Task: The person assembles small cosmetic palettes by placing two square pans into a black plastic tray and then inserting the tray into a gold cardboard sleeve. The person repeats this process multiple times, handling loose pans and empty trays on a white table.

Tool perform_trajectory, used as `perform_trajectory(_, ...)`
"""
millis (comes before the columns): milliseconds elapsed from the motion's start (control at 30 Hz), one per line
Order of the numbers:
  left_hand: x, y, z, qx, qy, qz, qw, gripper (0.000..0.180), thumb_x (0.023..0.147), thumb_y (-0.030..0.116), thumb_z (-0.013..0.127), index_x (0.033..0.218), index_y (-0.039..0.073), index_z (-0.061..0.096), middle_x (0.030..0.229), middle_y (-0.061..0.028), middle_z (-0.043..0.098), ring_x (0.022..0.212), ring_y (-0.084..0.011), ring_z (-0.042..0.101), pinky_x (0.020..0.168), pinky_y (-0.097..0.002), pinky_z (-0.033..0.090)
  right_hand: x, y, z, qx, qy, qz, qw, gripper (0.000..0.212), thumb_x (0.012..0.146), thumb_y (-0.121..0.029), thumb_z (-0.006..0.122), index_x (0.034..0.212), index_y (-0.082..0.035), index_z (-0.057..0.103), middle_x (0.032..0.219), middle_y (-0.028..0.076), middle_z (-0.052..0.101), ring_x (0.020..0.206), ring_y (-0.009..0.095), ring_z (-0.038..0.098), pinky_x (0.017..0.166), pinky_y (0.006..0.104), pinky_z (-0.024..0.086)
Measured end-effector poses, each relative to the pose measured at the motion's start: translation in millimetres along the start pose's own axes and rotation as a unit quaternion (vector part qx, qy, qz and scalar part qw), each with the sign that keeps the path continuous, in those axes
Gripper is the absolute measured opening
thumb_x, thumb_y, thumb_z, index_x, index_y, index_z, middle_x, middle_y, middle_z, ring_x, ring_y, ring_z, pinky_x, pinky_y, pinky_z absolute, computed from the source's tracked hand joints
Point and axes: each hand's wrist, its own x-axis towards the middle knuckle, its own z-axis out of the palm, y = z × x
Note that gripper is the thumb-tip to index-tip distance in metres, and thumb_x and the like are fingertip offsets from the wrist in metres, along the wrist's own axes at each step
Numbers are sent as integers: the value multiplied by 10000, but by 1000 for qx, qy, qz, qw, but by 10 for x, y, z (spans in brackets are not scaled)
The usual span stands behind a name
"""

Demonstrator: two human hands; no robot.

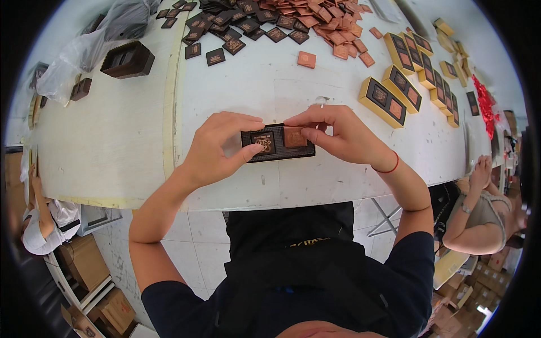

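Observation:
A black two-compartment plastic tray [280,147] lies on the table in front of me. A dark square wrapped piece [264,142] sits in its left compartment. My left hand [215,145] grips the tray's left end, fingers along the far edge and thumb over the dark piece. My right hand [344,134] is closed at the right compartment, thumb and fingers on a copper-brown square piece [294,137]. That piece is at the compartment; whether it lies fully flat cannot be told.
Beyond the tray are heaps of dark squares [231,25] and copper squares [338,34]. Gold boxes [366,104] with filled trays stand at the right. A stack of black trays [128,59] is at the left. Other people [476,214] sit or stand to both sides.

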Motion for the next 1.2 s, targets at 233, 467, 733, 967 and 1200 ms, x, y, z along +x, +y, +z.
perform_trajectory(233, 6, 13, 7, 7, 12, 10, 1000, 422, 738, 208, 831, 1119, 103, 684, 1123, -55, 702, 1058, -255, 631, 943, -374, 460, 16, -53, -24, 42, -6, 65, 997, 161, 921, -42, 610, 1063, -9, 678, 959, 55, 700, 776, 82, 598, 690, 228, 470)
perform_trajectory(467, -1, 41, -18, 62, -49, 35, 996, 651, 644, 207, 883, 1239, 104, 640, 1242, -68, 637, 1138, -269, 570, 988, -382, 443, -60, -97, 97, -144, 35, 15, 989, 115, 838, -78, 701, 941, -50, 658, 1017, 89, 677, 838, 184, 660, 662, 297, 508)
perform_trajectory(733, 14, 42, 22, 65, -49, 22, 996, 666, 622, 224, 882, 1228, 97, 638, 1222, -82, 637, 1118, -288, 578, 976, -390, 446, -318, 24, 374, -374, 50, -199, 905, 499, 757, -151, 771, 1223, -49, 622, 1299, 122, 590, 1247, 322, 546, 1050, 463, 436)
perform_trajectory(967, 47, -2, -101, 91, 44, 21, 995, 533, 683, 148, 835, 1175, 62, 649, 1217, -105, 641, 1115, -288, 581, 992, -389, 437, -559, 342, 306, -414, 129, -182, 883, 474, 787, -116, 748, 1241, -66, 622, 1377, 74, 570, 1351, 300, 471, 1131, 505, 351)
perform_trajectory(1200, 77, -342, -430, 49, 244, -58, 967, 236, 891, 26, 643, 1126, 15, 649, 1203, -127, 643, 1161, -249, 577, 1042, -355, 400, -997, 569, -175, -510, 323, -40, 797, 376, 735, -186, 788, 1076, -95, 660, 1151, 28, 647, 1138, 231, 568, 1134, 594, 252)
